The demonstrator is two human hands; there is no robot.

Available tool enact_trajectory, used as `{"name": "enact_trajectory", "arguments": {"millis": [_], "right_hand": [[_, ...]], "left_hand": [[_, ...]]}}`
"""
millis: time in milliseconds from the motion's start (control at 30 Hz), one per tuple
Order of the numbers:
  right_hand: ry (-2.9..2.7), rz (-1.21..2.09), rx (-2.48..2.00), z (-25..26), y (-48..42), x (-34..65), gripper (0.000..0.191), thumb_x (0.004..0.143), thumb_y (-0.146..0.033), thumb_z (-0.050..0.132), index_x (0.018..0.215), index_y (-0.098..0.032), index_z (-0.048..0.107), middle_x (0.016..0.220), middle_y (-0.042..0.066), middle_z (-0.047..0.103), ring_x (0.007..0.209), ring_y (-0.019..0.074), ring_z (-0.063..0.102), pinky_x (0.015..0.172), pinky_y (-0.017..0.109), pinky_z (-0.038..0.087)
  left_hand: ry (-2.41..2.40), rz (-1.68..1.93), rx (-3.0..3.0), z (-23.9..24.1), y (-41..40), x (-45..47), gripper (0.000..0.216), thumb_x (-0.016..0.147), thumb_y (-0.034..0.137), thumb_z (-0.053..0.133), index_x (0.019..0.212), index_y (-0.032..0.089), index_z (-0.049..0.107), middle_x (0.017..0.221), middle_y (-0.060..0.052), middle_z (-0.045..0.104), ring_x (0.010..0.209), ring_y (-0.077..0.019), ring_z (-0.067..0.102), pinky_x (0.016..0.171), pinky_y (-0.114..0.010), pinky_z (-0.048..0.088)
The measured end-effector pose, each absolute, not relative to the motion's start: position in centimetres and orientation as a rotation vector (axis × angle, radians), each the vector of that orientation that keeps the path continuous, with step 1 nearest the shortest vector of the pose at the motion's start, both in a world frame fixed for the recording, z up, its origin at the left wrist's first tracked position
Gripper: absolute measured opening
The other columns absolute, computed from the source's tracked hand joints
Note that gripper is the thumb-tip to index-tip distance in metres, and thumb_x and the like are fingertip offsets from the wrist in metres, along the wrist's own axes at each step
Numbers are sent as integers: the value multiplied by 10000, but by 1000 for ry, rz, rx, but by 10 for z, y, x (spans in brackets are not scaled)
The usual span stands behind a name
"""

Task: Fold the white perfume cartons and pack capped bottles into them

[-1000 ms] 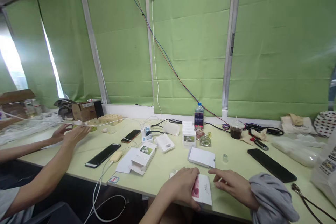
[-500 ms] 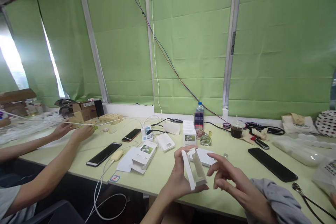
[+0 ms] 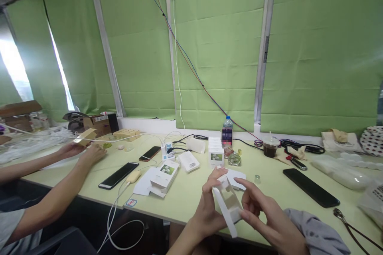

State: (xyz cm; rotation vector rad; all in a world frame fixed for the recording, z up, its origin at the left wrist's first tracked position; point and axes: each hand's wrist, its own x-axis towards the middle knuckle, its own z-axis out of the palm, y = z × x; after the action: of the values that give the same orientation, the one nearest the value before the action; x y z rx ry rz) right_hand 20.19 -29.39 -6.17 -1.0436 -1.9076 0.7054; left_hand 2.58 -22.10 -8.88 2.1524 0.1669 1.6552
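My left hand [image 3: 208, 211] is wrapped round a small white cardboard box [image 3: 229, 199], holding it tilted over the table's front edge. The box's end is open toward me, and a long flap sticks out at its lower left. My right hand [image 3: 263, 211] is at the box's right side, with the thumb on its edge and the index finger reaching over the upper part. Just behind the box lies a flat white carton piece [image 3: 239, 176]. A small clear cap-like piece [image 3: 257, 179] stands near my right fingertips.
White printed boxes [image 3: 216, 157] are stacked ahead, beside a clear round container [image 3: 234, 159]. An opened printed box [image 3: 165, 176] and a phone [image 3: 118, 175] lie left. A co-worker's hands [image 3: 92, 153] are farther left. A dark slab [image 3: 311, 186] and a drink cup [image 3: 271, 147] are right.
My right hand has moved in and now touches the box. The box has tilted, its flap swinging lower and to the right. The co-worker's left hand has raised a yellowish piece.
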Motion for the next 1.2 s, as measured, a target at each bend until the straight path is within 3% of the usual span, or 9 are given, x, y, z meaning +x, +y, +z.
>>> {"name": "enact_trajectory", "arguments": {"millis": [133,333,533,700,867,967,1033,1100,1200], "right_hand": [[-1920,739,-943,-59,-299,202,462,952,-446,440,1381,-324,319,812,-33,539,670,132,501,622,249,392],[-1865,635,-1109,-56,-299,208,402,965,-418,408,1336,-263,401,774,-30,519,603,124,477,564,253,356],[-1872,627,-1179,-54,-295,212,348,992,-401,341,1278,-261,483,799,-17,546,591,117,512,600,255,419],[-1966,561,-1121,-53,-292,209,374,947,-397,458,1308,-303,477,1095,55,561,809,164,602,676,261,507],[-1971,286,-1339,-60,-285,205,361,923,-336,475,1277,-283,515,1235,95,523,809,197,633,669,318,528],[-1954,253,-1287,-63,-280,207,283,963,-317,368,1140,-265,583,1088,78,634,877,217,641,724,325,512],[-1876,325,-1273,-65,-277,211,298,966,-379,356,925,-225,608,838,57,665,748,203,640,663,310,501],[-1715,460,-1285,-66,-273,216,369,941,-485,380,775,-208,557,639,15,596,556,171,585,548,295,472],[-1449,771,-1164,-66,-269,221,394,883,-574,462,895,-188,538,625,-8,583,502,158,572,470,276,445]], "left_hand": [[138,1425,1441,-83,-224,23,825,611,420,831,1282,335,359,1370,-105,469,1265,-400,439,1014,-571,362],[-13,1054,816,-78,-214,15,704,637,657,700,1165,201,607,1154,-113,680,1225,-399,505,1074,-520,303],[33,975,678,-75,-212,20,699,656,702,654,1075,142,661,1087,-140,709,1174,-388,556,1046,-506,350],[233,1116,542,-66,-215,28,497,813,579,598,1032,134,636,950,-118,727,981,-291,667,899,-417,497],[320,1164,465,-70,-218,31,412,870,491,584,1044,120,626,947,-114,726,846,-224,686,764,-351,547],[361,1193,489,-69,-220,31,389,861,481,603,1036,136,634,974,-113,715,900,-240,676,755,-362,559],[353,1215,530,-66,-222,31,392,861,485,600,1048,142,632,1003,-113,704,940,-247,664,770,-371,562],[325,1205,572,-63,-224,29,418,872,498,575,1080,138,622,1060,-122,685,989,-255,647,816,-400,556],[304,1192,638,-59,-227,28,364,895,431,566,1123,149,606,1148,-126,656,1052,-261,617,898,-451,521]]}}
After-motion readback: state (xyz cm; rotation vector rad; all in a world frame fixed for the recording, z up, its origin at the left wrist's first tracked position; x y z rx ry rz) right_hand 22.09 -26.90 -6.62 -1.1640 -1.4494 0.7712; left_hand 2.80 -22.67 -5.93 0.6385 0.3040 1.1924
